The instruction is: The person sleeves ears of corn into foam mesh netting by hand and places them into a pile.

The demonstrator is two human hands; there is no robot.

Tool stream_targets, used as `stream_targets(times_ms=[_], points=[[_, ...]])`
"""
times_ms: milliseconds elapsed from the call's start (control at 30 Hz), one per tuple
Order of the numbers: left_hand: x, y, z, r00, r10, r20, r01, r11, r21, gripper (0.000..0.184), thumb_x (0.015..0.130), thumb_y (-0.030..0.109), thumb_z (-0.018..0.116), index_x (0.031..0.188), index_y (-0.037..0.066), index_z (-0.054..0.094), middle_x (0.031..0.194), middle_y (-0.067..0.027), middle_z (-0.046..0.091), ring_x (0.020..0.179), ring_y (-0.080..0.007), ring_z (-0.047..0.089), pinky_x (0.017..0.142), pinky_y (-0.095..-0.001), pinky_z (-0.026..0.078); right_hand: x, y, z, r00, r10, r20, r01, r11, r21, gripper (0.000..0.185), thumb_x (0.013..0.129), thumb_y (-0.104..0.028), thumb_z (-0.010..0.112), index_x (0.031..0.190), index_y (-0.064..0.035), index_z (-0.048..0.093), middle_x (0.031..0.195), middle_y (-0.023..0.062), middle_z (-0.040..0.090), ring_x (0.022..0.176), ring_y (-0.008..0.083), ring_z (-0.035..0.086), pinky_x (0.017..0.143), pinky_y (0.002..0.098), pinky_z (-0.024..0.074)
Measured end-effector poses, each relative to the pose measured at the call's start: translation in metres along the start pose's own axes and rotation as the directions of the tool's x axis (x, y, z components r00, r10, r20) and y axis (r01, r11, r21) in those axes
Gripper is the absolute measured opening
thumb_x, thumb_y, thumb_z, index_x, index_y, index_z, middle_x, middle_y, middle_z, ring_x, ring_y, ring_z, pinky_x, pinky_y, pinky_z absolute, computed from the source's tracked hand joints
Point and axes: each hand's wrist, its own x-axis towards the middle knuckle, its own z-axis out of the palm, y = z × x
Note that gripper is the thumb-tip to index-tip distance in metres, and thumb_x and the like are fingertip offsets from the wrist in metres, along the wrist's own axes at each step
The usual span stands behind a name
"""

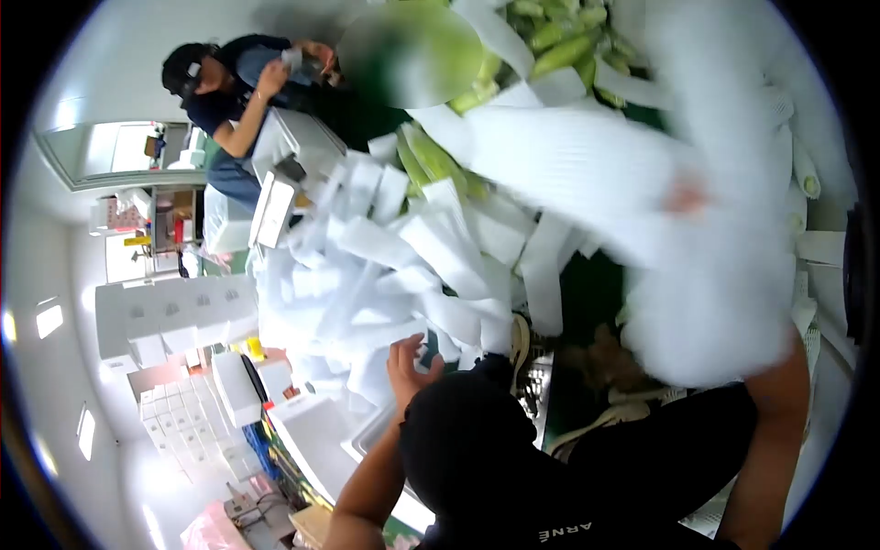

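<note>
My left hand (411,368) has its fingers apart beside a heap of white foam sleeves (367,266), and nothing shows in it. From the lower right my right arm reaches up behind large, blurred white foam sleeves (568,165). A smeared skin-coloured patch, seemingly my right hand (686,195), shows where they cross; its fingers cannot be made out. Long green vegetables (564,46) lie among foam pieces at the top, and more green ones (431,160) are near the middle. A pale green blurred round shape (440,55) fills part of the upper view.
A co-worker (229,101) in a black cap holds something small at the upper left. White foam boxes (179,312) are stacked at the left, and an open white box (316,431) stands below my left hand. My dark-clothed knees and shoes show at the bottom.
</note>
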Motion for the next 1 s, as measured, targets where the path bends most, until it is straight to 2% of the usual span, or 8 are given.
stream_targets(times_ms=[67,200,267,400,567,667,867,1000], points=[[0.009,-0.01,0.0,0.998,-0.042,-0.05,0.036,0.993,-0.109,0.035,0.07,0.0,0.073,0.104,0.007,0.065,0.086,-0.0095,0.061,0.074,-0.022,0.06,0.066,-0.0337,0.049,0.084,0.016,0.031,0.994,-0.069,0.082,0.083,0.98,-0.182,0.044,0.098,-0.032,0.057,0.132,-0.004,0.056,0.112,0.0152,0.064,0.09,0.0247,0.066,0.082,0.037,0.0538],[0.038,-0.03,-0.021,0.884,0.216,0.415,-0.085,0.946,-0.313,0.02,0.08,0.0,0.071,0.099,0.005,0.07,0.077,-0.0081,0.064,0.061,-0.0121,0.058,0.057,-0.0264,0.046,0.128,0.084,0.058,0.984,-0.15,0.092,0.164,0.587,-0.793,0.057,0.097,-0.031,0.059,0.143,-0.0037,0.04,0.143,0.0214,0.044,0.121,0.0289,0.055,0.099,0.0363,0.0457],[0.053,-0.026,-0.018,0.693,0.141,0.707,0.244,0.877,-0.414,0.021,0.084,0.003,0.071,0.105,0.006,0.071,0.077,-0.008,0.065,0.062,-0.0116,0.058,0.059,-0.026,0.047,0.087,0.07,0.044,0.981,0.117,0.153,0.018,0.735,-0.678,0.055,0.097,-0.036,0.057,0.141,-0.0058,0.043,0.14,0.0188,0.049,0.12,0.0293,0.056,0.1,0.0356,0.045],[0.097,0.032,0.041,0.279,0.823,0.495,-0.184,0.551,-0.814,0.023,0.084,0.012,0.071,0.106,0.008,0.07,0.097,-0.0088,0.067,0.086,-0.0254,0.065,0.072,-0.0337,0.053,-0.03,0.126,-0.027,0.675,0.729,0.11,-0.445,0.521,-0.728,0.049,0.098,-0.043,0.056,0.133,-0.009,0.055,0.126,0.0091,0.061,0.116,0.0188,0.056,0.1,0.0337,0.0442],[0.15,0.084,0.136,0.003,0.93,0.368,-0.89,0.17,-0.422,0.041,0.082,0.031,0.067,0.121,0.023,0.061,0.138,-0.0012,0.052,0.138,-0.0228,0.038,0.113,-0.0561,0.026,-0.202,0.265,0.016,0.813,0.573,0.105,-0.579,0.815,0.04,0.046,0.101,-0.031,0.055,0.138,-0.0048,0.052,0.133,0.013,0.058,0.118,0.0221,0.057,0.1,0.0372,0.0439],[0.201,0.062,0.165,0.0,0.634,0.773,-0.95,0.241,-0.197,0.083,0.075,0.054,0.073,0.147,0.025,0.042,0.158,-0.0073,0.03,0.148,-0.0297,0.019,0.116,-0.062,0.013,-0.201,0.305,0.05,0.787,0.612,-0.084,-0.608,0.791,0.068,0.044,0.101,-0.031,0.055,0.136,-0.0046,0.053,0.131,0.0122,0.059,0.116,0.0214,0.058,0.099,0.0366,0.0443],[0.211,-0.018,0.165,-0.099,0.447,0.889,-0.839,0.443,-0.316,0.072,0.074,0.038,0.075,0.141,0.022,0.051,0.151,-0.0092,0.041,0.137,-0.0311,0.039,0.114,-0.0508,0.027,-0.16,0.295,0.083,0.73,0.643,-0.231,-0.645,0.761,0.079,0.041,0.1,-0.03,0.055,0.132,-0.0043,0.056,0.125,0.0107,0.062,0.113,0.0199,0.059,0.097,0.0355,0.0451],[0.222,-0.096,0.124,-0.145,0.685,0.714,-0.738,0.406,-0.54,0.054,0.075,0.032,0.073,0.126,0.018,0.062,0.132,-0.0094,0.057,0.122,-0.0309,0.052,0.104,-0.0464,0.039,-0.134,0.261,0.102,0.724,0.647,-0.239,-0.655,0.753,0.056,0.038,0.1,-0.03,0.056,0.129,-0.0041,0.058,0.121,0.0096,0.063,0.111,0.0189,0.059,0.096,0.0347,0.0456]])
